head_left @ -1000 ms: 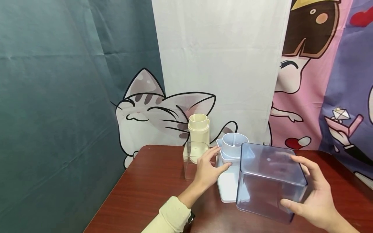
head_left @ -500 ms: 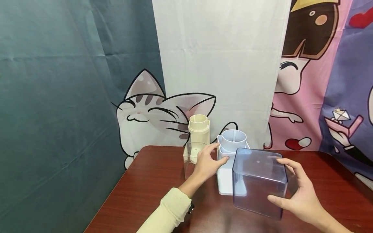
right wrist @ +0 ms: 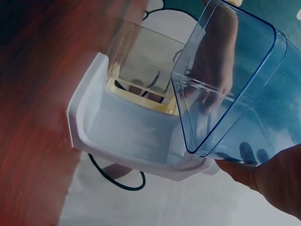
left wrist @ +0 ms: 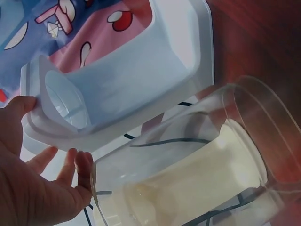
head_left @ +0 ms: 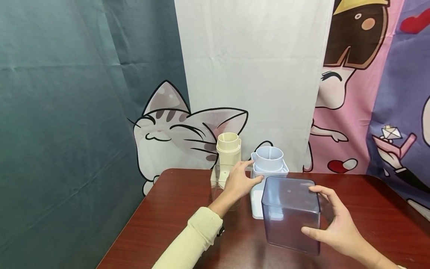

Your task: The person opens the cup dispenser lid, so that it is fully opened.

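A light-blue plastic dispenser stand [head_left: 268, 160] with a round cup-like top stands upright on the table. At its upper left corner my left hand [head_left: 240, 183] holds it, with the thumb on one side and the fingers on the other, as the left wrist view shows the stand [left wrist: 131, 75] too. In my right hand [head_left: 339, 224] is a transparent blue box [head_left: 290, 216], gripped between thumb and fingers at its right side. That box, tilted and above the table, is in front of the stand and covers part of it. In the right wrist view the box's open rim [right wrist: 225, 117] faces the stand.
Left of the stand is a cream dispenser [head_left: 229, 149] with a clear box [head_left: 216, 186] at its front, partly behind my left hand. The reddish-brown table [head_left: 161, 220] runs back to a printed curtain [head_left: 252, 74].
The light-blue stand has moved back, away from me, with my left hand at its corner. My right hand has carried the transparent blue box left, and it now looks smaller.
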Motion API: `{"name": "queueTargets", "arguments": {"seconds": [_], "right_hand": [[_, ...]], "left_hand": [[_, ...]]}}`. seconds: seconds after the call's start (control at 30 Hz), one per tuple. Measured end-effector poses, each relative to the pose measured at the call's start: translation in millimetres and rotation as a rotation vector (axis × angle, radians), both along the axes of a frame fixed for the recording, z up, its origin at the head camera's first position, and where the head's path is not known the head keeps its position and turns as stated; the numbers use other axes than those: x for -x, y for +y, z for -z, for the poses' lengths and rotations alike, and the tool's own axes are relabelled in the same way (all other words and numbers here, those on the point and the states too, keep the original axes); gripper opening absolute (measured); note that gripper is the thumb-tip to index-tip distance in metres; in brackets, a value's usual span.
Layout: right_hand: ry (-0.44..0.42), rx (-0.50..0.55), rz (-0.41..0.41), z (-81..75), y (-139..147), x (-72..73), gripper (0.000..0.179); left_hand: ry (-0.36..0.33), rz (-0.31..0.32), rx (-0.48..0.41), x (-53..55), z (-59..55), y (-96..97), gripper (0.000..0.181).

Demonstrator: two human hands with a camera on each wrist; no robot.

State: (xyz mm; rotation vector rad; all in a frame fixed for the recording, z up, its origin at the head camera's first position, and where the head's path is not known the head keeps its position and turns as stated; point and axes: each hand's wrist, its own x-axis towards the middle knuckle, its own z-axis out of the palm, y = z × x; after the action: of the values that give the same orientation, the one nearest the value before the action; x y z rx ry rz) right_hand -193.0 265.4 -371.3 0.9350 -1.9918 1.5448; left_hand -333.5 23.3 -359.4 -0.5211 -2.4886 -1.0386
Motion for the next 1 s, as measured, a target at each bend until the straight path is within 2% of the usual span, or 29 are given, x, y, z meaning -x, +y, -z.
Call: {"name": "queueTargets", "arguments": {"seconds": [0.2, 0.43, 0.6, 0.73, 1.0], "right_hand": [[0.003, -0.025, 0.042, 3.0, -0.3, 2.1, 0.095], [0.0, -0.024, 0.036, 8.9, -1.5, 11.3, 0.09], [-0.023, -0.077, 0.134, 16.8, -2.5, 19.9, 0.089], [-0.022, -0.106, 0.178, 22.0, -2.4, 26.3, 0.089], [-0.026, -0.086, 0.169, 24.5, 0.0, 30.7, 0.088]], "left_hand": [[0.006, -0.06, 0.095, 10.4, -5.8, 2.7, 0.058], [-0.055, -0.102, 0.146, 24.8, -12.3, 8.9, 0.061], [-0.067, -0.122, 0.171, 34.6, -15.7, 12.9, 0.059], [-0.073, -0.138, 0.189, 42.8, -16.8, 16.2, 0.059], [-0.106, -0.188, 0.25, 57.7, -17.2, 21.5, 0.061]]}}
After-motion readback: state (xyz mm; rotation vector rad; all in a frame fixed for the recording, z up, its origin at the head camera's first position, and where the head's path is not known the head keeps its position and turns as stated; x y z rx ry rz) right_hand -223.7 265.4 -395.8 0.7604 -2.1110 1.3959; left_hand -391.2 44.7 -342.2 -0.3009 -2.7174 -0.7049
